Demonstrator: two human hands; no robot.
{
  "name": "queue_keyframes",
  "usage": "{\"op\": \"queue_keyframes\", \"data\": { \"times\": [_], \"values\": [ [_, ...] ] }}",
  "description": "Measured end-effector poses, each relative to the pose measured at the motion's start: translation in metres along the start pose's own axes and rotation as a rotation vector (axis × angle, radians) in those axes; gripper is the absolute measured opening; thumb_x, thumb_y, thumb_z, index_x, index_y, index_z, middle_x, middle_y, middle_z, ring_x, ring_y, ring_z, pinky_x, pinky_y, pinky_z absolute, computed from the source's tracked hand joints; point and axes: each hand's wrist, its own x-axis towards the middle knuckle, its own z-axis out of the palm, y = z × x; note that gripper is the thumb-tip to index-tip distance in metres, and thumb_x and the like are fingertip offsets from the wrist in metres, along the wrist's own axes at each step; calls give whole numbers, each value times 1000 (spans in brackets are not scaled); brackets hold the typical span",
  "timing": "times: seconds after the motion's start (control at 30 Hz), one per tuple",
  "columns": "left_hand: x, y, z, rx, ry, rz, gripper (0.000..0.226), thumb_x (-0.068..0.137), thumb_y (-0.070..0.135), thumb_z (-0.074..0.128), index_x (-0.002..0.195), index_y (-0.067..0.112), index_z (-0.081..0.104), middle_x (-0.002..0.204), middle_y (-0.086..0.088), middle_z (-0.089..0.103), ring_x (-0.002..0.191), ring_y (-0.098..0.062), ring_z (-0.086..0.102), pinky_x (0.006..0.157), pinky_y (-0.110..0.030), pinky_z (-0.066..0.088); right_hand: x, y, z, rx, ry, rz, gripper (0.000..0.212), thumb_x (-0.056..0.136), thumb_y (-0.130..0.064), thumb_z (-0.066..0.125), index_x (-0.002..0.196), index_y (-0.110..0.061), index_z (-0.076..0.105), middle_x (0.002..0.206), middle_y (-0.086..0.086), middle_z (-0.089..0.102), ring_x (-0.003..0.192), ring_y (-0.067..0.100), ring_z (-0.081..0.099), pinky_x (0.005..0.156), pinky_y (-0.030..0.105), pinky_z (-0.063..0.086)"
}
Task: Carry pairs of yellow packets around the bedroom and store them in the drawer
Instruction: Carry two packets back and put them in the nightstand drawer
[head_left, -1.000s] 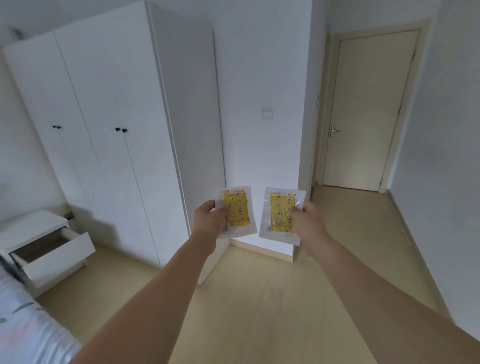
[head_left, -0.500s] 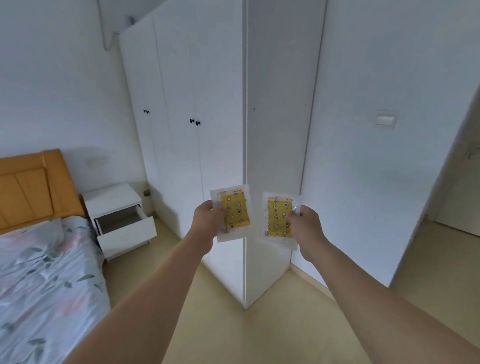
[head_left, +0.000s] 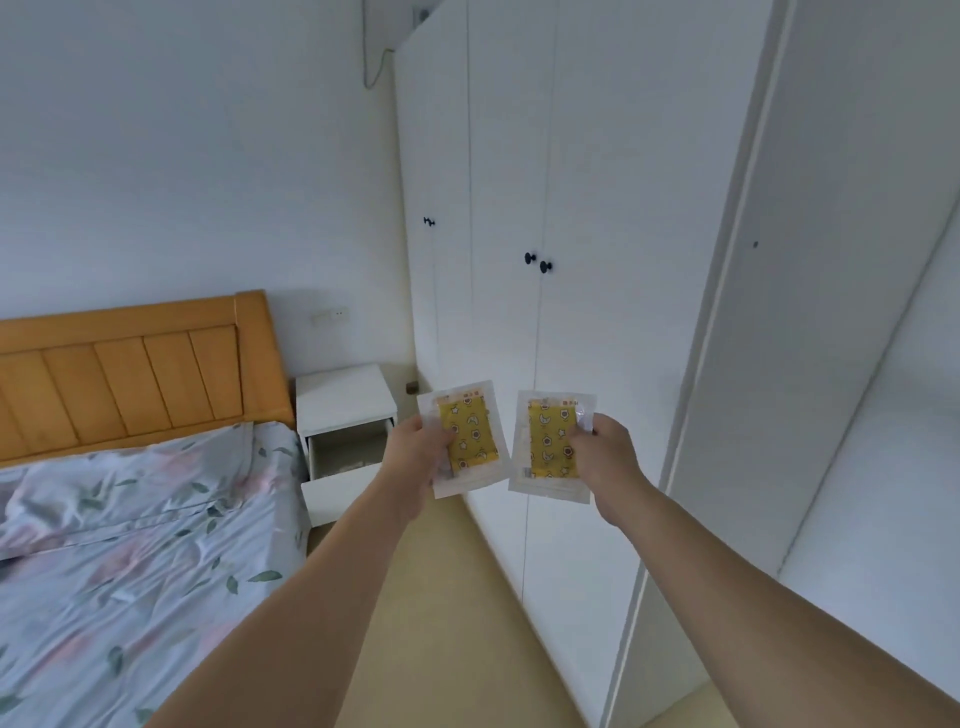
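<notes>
Both arms stretched out forward, one packet per hand, held up side by side in mid-frame with a narrow gap between them, not touching

Left hand (head_left: 415, 452) grips the left yellow packet (head_left: 470, 439) by its left edge, thumb over the front, packet tilted slightly clockwise. Right hand (head_left: 597, 452) pinches the right yellow packet (head_left: 548, 441) by its upper right edge, packet close to upright. Both packets: clear outer wrap, yellow printed panel with star and moon shapes

Drawer (head_left: 343, 470) is pulled open, far left of the left hand, top drawer of the white nightstand (head_left: 345, 397). What's inside the drawer is too small to tell. Left hand partly overlaps the drawer's right end in view, but the packets are well short of it, in the air over the floor (head_left: 441, 597)

Nightstand sits between the bed (head_left: 130, 545) with floral sheet and wooden headboard (head_left: 130, 369) on the left, and the white wardrobe (head_left: 519, 234) with black knobs on the right. Wall socket (head_left: 330, 315) above the nightstand
</notes>
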Motion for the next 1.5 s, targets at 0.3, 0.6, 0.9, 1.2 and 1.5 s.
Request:
{"op": "queue_keyframes", "data": {
  "times": [0.3,0.6,0.9,1.2,1.5],
  "values": [
    [215,23,-44,-60,231,-39,14,98,7,51,107,15,59,102,-7,72,91,-26,72,82,-47,59,213,4,151,72,-211,16,24,100,-9,39,109,-11,61,101,2,66,85,16,62,61,24,45],
    [404,86,-109,77,422,-11,12,97,11,57,99,22,58,102,-1,69,96,-22,67,80,-42,57,398,-38,315,17,-363,-31,20,100,-9,39,98,-17,57,92,-1,62,78,12,59,59,23,44],
    [616,54,-244,65,518,-134,12,98,9,54,104,17,58,107,-3,69,98,-24,68,81,-43,58,530,7,534,-115,-499,86,30,99,-16,43,127,-19,52,111,0,62,97,19,61,75,32,53],
    [857,1,-330,163,448,-309,7,99,15,53,98,18,60,96,1,70,84,-14,68,61,-27,53,673,79,715,-312,-505,270,17,96,-10,44,89,-24,53,101,7,64,95,28,64,87,45,55],
    [1009,-221,-363,471,326,-495,19,85,7,51,100,6,63,106,-18,70,82,-21,64,74,-35,54,759,296,829,-537,-715,367,20,89,-3,44,104,-10,56,93,3,60,74,17,54,57,26,40]
  ]
}}
